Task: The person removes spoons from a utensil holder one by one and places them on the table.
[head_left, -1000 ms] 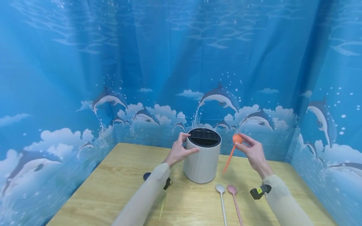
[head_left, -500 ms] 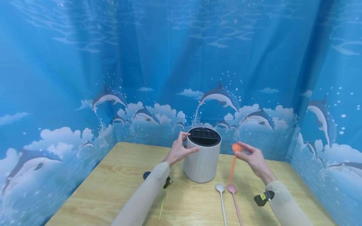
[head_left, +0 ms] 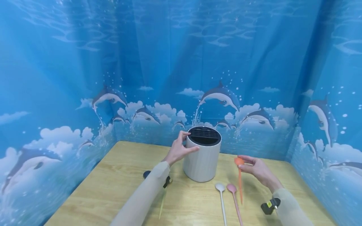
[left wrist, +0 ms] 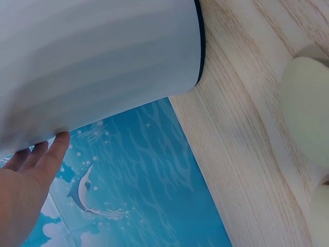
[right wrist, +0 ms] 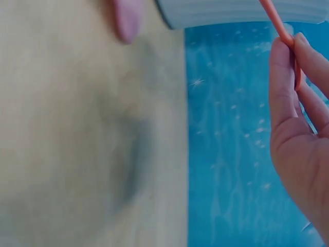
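Observation:
In the head view my left hand holds the side of a white ribbed cylindrical utensil holder, thumb on its front and fingers at the rim of its black slotted top. The left wrist view has the fingers against the holder's wall. Right of the holder, my right hand pinches an orange spoon by its bowl, with the handle pointing down toward the front of the table. Between thumb and fingers in the right wrist view, the spoon's bowl is mostly covered, its handle sticking out.
A white spoon and a pink spoon lie side by side on the wooden table. Partly under the left sleeve are a dark blue spoon bowl and a thin yellow handle. A dolphin-print curtain surrounds the table.
My right hand has lowered the orange spoon and brought it toward me, its handle swinging from pointing left to nearly straight down. The left hand and the holder stay put.

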Motion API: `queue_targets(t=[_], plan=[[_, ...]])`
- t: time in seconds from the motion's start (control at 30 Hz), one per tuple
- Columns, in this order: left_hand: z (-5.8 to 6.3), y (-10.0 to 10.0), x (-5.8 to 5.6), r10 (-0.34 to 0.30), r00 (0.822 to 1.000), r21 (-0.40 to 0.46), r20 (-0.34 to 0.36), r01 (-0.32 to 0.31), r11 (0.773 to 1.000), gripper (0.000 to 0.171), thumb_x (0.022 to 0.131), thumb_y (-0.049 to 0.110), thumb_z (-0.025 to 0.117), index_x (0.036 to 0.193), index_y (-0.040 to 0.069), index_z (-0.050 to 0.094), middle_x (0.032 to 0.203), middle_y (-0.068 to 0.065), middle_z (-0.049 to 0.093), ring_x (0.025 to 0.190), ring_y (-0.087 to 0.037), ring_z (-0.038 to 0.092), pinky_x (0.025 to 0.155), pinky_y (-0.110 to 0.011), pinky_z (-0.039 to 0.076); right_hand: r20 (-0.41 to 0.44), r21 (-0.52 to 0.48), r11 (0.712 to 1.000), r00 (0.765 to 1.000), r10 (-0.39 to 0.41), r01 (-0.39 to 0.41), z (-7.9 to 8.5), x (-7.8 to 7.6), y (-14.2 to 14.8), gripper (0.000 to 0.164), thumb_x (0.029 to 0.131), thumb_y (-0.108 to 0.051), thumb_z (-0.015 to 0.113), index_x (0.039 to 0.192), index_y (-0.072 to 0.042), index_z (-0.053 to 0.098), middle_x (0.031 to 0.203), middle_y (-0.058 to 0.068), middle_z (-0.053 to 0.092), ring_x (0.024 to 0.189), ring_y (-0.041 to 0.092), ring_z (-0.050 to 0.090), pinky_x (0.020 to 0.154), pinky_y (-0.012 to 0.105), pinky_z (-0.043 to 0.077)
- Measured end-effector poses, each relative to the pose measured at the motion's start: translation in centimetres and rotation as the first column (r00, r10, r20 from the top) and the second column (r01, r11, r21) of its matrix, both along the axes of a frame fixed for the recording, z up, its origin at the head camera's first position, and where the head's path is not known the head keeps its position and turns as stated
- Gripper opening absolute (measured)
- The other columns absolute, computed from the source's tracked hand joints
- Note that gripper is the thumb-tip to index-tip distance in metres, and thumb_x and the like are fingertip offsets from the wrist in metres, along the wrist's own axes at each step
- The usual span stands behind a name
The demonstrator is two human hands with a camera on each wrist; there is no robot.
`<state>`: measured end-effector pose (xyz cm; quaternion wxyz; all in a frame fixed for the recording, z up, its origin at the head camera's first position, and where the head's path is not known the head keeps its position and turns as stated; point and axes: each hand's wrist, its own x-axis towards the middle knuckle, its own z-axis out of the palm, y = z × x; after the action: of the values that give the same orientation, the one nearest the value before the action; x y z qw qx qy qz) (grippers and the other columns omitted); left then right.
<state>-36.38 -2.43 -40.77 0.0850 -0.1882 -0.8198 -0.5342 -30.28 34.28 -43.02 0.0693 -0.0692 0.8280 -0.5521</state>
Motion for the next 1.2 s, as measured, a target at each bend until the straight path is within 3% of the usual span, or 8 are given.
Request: queue_targets(t=[0.1,0.2,0.4,0.6,0.8,1.0,1.2], plan=[[0.0,0.1,0.0,-0.001,1.000,-0.003,-0.007,0.001,1.000,0.084,0.073,0.061,0.078,0.138,0.026,0.037,0.154,-0.010,0.040,0.141,-0.033,0.040,0.103,-0.056,0.046,0.015,0.011,0.999,0.999,0.043,-0.043,-1.2,0.3,0.6,0.072,0.089,-0.023,0.073,0.148,0.000,0.039,0.136,0.023,0.056,0.113,0.029,0.064,0.096,0.039,0.054],[0.0,0.1,0.1,-0.004,1.000,-0.005,-0.007,0.004,1.000,0.084,0.074,0.060,0.078,0.138,0.025,0.037,0.154,-0.010,0.040,0.141,-0.033,0.040,0.104,-0.056,0.046,0.014,0.021,0.998,0.999,0.053,-0.053,-2.2,0.6,1.0,0.071,0.088,-0.021,0.073,0.146,0.003,0.040,0.135,0.024,0.057,0.109,0.021,0.065,0.092,0.033,0.056],[0.0,0.0,0.2,-0.002,1.000,-0.005,-0.006,0.002,1.000,0.084,0.074,0.059,0.078,0.138,0.025,0.037,0.154,-0.010,0.039,0.141,-0.033,0.040,0.104,-0.056,0.045,0.090,0.070,0.997,0.995,0.035,-0.041,-3.9,1.2,1.4,0.071,0.086,-0.025,0.076,0.143,0.002,0.044,0.140,0.025,0.052,0.116,0.023,0.060,0.093,0.037,0.055],[-0.1,-0.1,0.1,0.001,1.000,-0.015,0.000,-0.001,1.000,0.086,0.072,0.062,0.078,0.138,0.026,0.037,0.154,-0.010,0.040,0.141,-0.033,0.040,0.104,-0.056,0.046,0.180,0.019,0.994,0.979,0.100,-0.105,-5.1,1.7,1.8,0.067,0.089,-0.020,0.072,0.141,0.009,0.042,0.132,0.023,0.059,0.112,0.021,0.062,0.091,0.038,0.056],[-0.2,-0.1,-0.1,-0.005,1.000,-0.007,-0.006,0.005,1.000,0.085,0.073,0.061,0.078,0.138,0.026,0.037,0.155,-0.010,0.039,0.141,-0.033,0.039,0.104,-0.055,0.045,0.226,-0.027,0.995,0.969,0.102,-0.098,-5.6,1.9,2.0,0.068,0.087,-0.013,0.074,0.139,0.014,0.040,0.119,0.014,0.065,0.104,0.019,0.065,0.090,0.038,0.058],[-0.1,0.0,-0.2,-0.006,1.000,-0.004,-0.011,0.005,1.000,0.086,0.072,0.063,0.077,0.138,0.026,0.037,0.154,-0.009,0.040,0.141,-0.033,0.039,0.104,-0.056,0.046,0.232,-0.011,0.997,0.970,0.077,-0.076,-5.5,2.2,2.0,0.068,0.085,-0.009,0.074,0.138,0.016,0.040,0.117,0.017,0.064,0.099,0.021,0.066,0.089,0.038,0.058],[-0.2,0.1,-0.4,-0.001,1.000,-0.002,-0.022,0.001,1.000,0.085,0.072,0.062,0.078,0.137,0.026,0.038,0.153,-0.009,0.042,0.141,-0.033,0.040,0.104,-0.055,0.045,0.247,-0.018,0.995,0.964,0.101,-0.100,-5.4,2.2,2.1,0.066,0.086,-0.006,0.072,0.138,0.017,0.038,0.115,0.017,0.061,0.098,0.018,0.065,0.089,0.037,0.058]])
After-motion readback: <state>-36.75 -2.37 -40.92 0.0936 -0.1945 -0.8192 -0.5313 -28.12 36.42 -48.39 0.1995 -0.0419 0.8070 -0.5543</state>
